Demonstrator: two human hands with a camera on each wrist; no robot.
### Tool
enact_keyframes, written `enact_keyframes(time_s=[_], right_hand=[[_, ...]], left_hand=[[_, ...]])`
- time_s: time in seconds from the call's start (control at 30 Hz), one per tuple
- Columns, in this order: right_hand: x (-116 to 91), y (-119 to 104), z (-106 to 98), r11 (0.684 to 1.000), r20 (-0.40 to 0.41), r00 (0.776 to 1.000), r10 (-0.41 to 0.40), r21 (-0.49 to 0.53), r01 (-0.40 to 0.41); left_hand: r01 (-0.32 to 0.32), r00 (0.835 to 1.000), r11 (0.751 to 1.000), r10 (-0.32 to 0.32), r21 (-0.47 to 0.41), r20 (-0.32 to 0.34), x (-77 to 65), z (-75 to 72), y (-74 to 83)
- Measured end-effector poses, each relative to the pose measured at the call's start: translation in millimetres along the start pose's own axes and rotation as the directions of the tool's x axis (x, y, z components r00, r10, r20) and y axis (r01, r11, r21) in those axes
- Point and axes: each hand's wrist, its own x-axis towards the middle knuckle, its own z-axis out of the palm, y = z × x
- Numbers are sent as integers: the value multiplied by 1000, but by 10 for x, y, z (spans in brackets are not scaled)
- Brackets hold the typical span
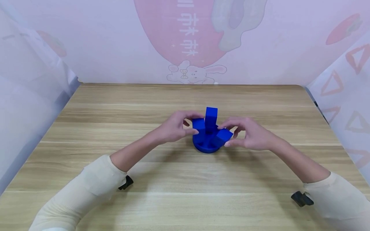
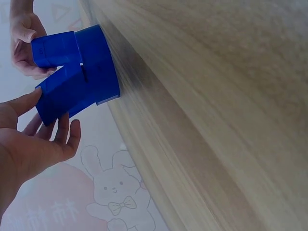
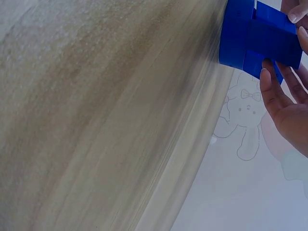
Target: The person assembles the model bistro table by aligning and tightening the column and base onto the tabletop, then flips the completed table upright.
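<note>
A blue round base (image 1: 206, 150) rests on the wooden table, with three blue rectangular blocks rising from it and splaying outward. My left hand (image 1: 174, 126) pinches the left block (image 1: 198, 125) between thumb and fingers. On the other side, my right hand (image 1: 252, 133) pinches the right block (image 1: 223, 137), which leans outward toward me. The back block (image 1: 211, 116) stands almost upright between them, touched by neither hand. In the left wrist view, the left block (image 2: 62, 94) tilts out of the base's wall (image 2: 98, 62). Part of the base's inside is hidden by the blocks.
The wooden table (image 1: 185, 192) reaches back to a pale printed curtain (image 1: 115, 41) with a rabbit drawing. More printed cloth hangs at both sides. Black clips (image 1: 302, 199) sit at the beige sleeves (image 1: 99, 176).
</note>
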Motion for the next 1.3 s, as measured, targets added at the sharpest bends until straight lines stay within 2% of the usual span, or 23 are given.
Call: enact_keyframes(time_s=[0.07,0.17,0.3,0.37,0.53,0.87,0.97,1.03,1.17,1.3], right_hand=[[2,-2,-1,1000,1,1000,-1,0,1],[6,-2,-3,1000,1,1000,-7,-1,7],[5,-3,-4,1000,1,1000,-11,-6,11],[6,-3,-3,1000,0,1000,-12,-7,12],[8,1,5,1000,-4,1000,-17,-8,17],[-2,8,12,999,-10,999,-41,9,41],[1,10,15,999,-13,998,-53,4,53],[2,12,17,998,-15,998,-58,3,59],[0,12,17,999,-16,998,-53,4,53],[1,9,15,999,-15,999,-45,3,45]], left_hand=[[8,1000,1000,-8,-18,0,5,8,-3],[62,997,998,-62,-3,-55,14,37,-15],[176,972,981,-160,80,-174,22,104,0],[200,963,971,-170,131,-211,26,136,16],[189,962,958,-137,218,-235,42,186,52],[162,963,961,-104,224,-248,71,240,71],[138,968,964,-82,228,-239,72,244,91],[112,976,969,-65,222,-210,72,239,106],[50,993,982,-30,180,-114,68,213,105],[-5,1000,993,7,116,-19,44,178,77]])
